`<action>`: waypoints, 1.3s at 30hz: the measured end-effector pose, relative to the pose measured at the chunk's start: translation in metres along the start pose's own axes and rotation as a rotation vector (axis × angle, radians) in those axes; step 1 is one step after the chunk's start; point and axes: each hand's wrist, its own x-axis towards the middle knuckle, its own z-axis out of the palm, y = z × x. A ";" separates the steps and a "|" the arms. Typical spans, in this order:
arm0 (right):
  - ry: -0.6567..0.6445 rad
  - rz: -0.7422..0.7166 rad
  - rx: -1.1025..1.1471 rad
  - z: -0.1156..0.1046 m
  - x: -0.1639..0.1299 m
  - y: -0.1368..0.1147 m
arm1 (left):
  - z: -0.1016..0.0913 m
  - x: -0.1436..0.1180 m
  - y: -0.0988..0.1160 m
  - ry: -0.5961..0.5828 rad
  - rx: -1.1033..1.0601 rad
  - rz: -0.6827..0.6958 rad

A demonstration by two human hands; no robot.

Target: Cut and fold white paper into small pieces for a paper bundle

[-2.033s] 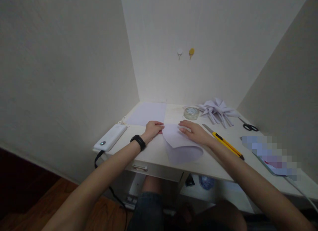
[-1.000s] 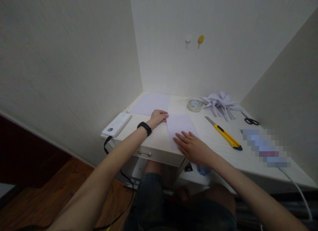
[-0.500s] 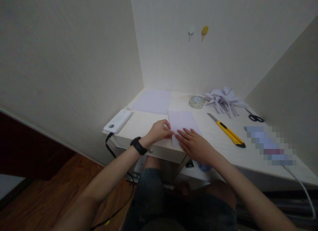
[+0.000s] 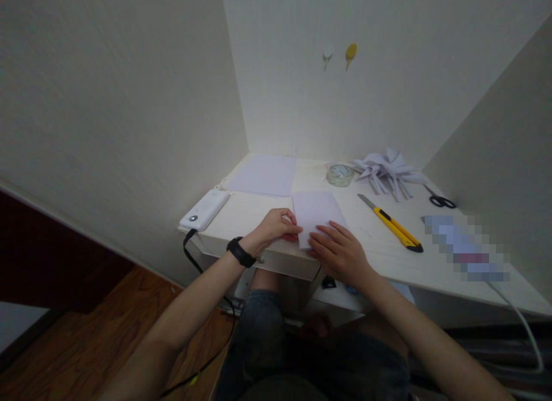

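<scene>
A white sheet of paper (image 4: 318, 208) lies at the front edge of the white desk, its far edge slightly raised and curved. With thumb and forefinger pinched together, my left hand (image 4: 280, 226) holds the sheet's near left edge; a black watch (image 4: 240, 252) is on that wrist. My right hand (image 4: 340, 250) rests over the sheet's near right part, fingers stretched out and pressing on the paper. Its thumb is hidden. Right of the hands lies a yellow utility knife (image 4: 390, 223) with its blade out.
Behind are a flat stack of paper (image 4: 264, 175), a roll of clear tape (image 4: 340, 175) and a bundle of folded paper pieces (image 4: 388, 172). Black scissors (image 4: 442, 201) and a blurred-out item (image 4: 463, 249) lie right. A white device (image 4: 204, 210) with a black cable sits left.
My right hand has slid slightly toward me and right, its fingers drawn closer together. The sheet's near edge now looks straighter. My left hand stays almost in place.
</scene>
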 end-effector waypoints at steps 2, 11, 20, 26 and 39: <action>0.007 -0.004 -0.001 0.002 0.002 -0.003 | 0.001 -0.001 0.001 0.002 -0.024 -0.010; 0.006 -0.115 -0.153 0.007 0.004 -0.005 | 0.003 -0.002 0.001 0.019 -0.053 -0.098; -0.038 -0.115 -0.138 0.008 -0.001 -0.007 | 0.005 -0.002 0.000 0.029 -0.040 -0.098; -0.048 -0.107 -0.115 0.009 -0.002 -0.007 | 0.004 -0.002 0.000 0.028 -0.032 -0.096; -0.047 -0.113 -0.145 0.004 -0.005 -0.006 | 0.004 0.018 0.008 0.190 -0.228 -0.101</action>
